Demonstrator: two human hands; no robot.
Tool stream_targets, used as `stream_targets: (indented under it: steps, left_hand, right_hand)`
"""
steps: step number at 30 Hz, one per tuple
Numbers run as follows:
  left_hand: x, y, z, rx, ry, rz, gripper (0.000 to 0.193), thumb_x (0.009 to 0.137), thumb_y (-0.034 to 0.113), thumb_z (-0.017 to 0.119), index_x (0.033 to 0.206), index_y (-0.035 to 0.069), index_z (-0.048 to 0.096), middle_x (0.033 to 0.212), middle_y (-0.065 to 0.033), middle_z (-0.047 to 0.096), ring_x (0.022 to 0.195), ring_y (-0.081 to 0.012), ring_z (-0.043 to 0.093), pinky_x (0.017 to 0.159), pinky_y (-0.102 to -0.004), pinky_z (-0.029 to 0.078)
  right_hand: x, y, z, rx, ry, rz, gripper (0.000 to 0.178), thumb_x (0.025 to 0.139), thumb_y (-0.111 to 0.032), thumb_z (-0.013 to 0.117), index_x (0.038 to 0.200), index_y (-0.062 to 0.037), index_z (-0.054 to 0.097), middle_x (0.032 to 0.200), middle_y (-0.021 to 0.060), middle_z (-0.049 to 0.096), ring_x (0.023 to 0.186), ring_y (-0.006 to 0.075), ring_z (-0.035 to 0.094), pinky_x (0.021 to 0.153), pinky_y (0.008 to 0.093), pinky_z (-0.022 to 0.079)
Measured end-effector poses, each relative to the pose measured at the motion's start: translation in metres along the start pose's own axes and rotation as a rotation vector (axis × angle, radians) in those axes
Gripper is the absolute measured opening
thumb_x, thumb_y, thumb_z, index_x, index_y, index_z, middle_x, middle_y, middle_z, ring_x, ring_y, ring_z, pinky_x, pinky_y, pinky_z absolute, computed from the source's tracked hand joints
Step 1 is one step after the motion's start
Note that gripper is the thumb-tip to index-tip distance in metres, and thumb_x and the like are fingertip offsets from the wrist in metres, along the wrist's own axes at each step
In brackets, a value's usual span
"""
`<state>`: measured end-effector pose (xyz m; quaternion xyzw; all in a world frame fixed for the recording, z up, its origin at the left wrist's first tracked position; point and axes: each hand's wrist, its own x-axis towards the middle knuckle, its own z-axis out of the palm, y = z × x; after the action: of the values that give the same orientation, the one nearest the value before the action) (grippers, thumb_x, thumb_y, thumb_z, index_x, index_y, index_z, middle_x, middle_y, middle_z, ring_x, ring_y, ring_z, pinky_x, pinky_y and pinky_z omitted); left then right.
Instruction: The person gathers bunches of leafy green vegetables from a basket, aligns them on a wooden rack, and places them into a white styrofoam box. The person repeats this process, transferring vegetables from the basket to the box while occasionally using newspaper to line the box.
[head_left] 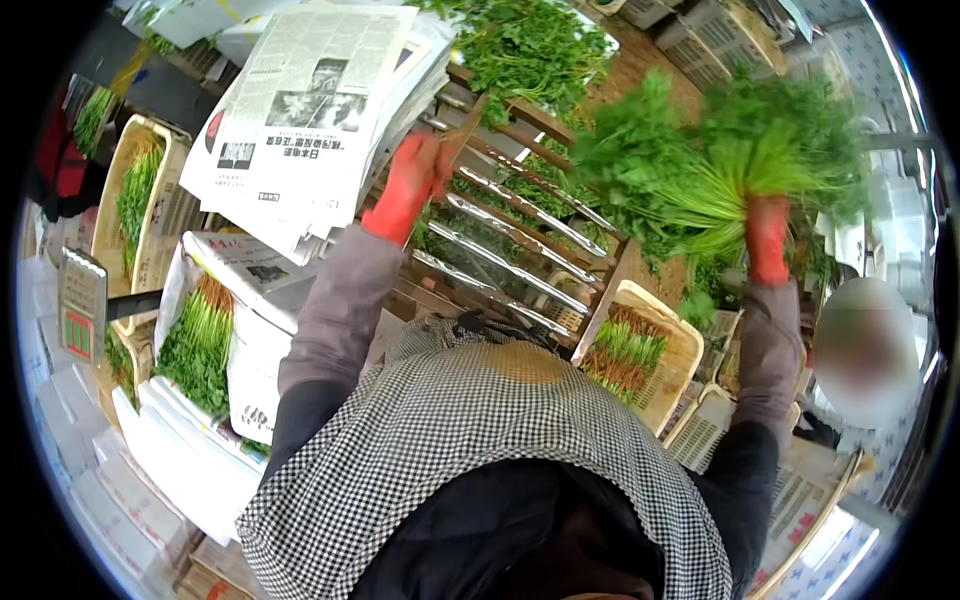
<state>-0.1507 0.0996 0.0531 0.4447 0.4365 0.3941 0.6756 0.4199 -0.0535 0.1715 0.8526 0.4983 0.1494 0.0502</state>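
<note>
My right hand [767,240], in a red glove, is closed round the stem ends of a large bunch of leafy green herbs [735,175]. The bunch is raised at the right, its leaves fanning away from me and blurred by motion. My left hand [408,185], also red-gloved, has its fingers curled on the left rail of a wooden rack [618,275] with shiny metal-covered bars [515,240]. Part of that grip is hidden. Right beside my left hand lies a thick stack of newspapers [290,120].
More leafy greens [530,55] lie heaped beyond the rack. A cream basket [675,350] holds bundled greens with reddish roots. At left stand a paper-lined box of greens [195,340], another basket [165,215] and a scale display [82,305]. A blurred pale round shape [865,350] is at right.
</note>
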Motion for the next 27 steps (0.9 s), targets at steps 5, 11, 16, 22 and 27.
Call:
stream_targets:
  steps: [5,11,16,22,27]
  left_hand:
    - [0.087,0.033,-0.002,0.7,0.246,0.46,0.034,0.097,0.027,0.056,0.119,0.001,0.058,0.094,-0.0155,0.067,0.077,-0.025,0.065,0.064,-0.0343,0.052]
    - [-0.009,0.11,0.063,0.901,0.055,1.085,0.071,0.079,0.025,0.079,0.14,0.001,0.05,0.133,-0.0204,0.059,0.126,-0.0402,0.055,0.102,-0.0431,0.047]
    - [-0.084,0.055,0.065,1.053,-0.557,0.893,0.131,0.065,0.074,0.07,0.158,0.001,0.012,0.163,-0.0258,0.015,0.152,-0.0407,0.009,0.121,-0.0568,0.002]
    - [-0.064,-0.003,0.066,0.307,-0.885,0.07,0.093,0.094,0.044,0.064,0.158,0.003,0.01,0.153,-0.0253,0.035,0.141,-0.0346,0.04,0.117,-0.0405,0.03]
    - [0.024,-0.092,0.043,1.046,-0.544,-0.087,0.087,0.095,0.052,0.059,0.15,-0.008,0.027,0.131,-0.0339,0.055,0.123,-0.0432,0.055,0.101,-0.0424,0.047]
  right_hand:
    - [0.075,-0.134,-0.112,0.224,0.19,-0.042,0.041,0.093,-0.038,0.055,0.1,0.0024,0.064,0.09,0.0285,0.067,0.09,0.0484,0.064,0.073,0.0531,0.05]
    - [0.003,-0.208,-0.126,0.178,0.246,-0.447,0.022,0.087,-0.021,0.065,0.098,-0.0031,0.065,0.075,0.0202,0.067,0.072,0.0365,0.068,0.059,0.0441,0.051]
    - [-0.13,-0.257,-0.175,0.604,-0.569,-0.536,0.033,0.088,-0.025,0.069,0.112,-0.0013,0.065,0.088,0.0211,0.07,0.079,0.0317,0.069,0.07,0.0411,0.054]
    - [-0.121,-0.264,-0.071,1.558,-0.785,-0.469,0.039,0.101,-0.031,0.057,0.124,0.0002,0.063,0.107,0.0063,0.067,0.092,0.0161,0.062,0.083,0.0328,0.05]
    - [-0.117,-0.307,0.086,1.774,-0.878,0.463,0.056,0.102,-0.035,0.056,0.143,0.0015,0.046,0.128,0.0109,0.062,0.114,0.0182,0.059,0.098,0.0294,0.046]
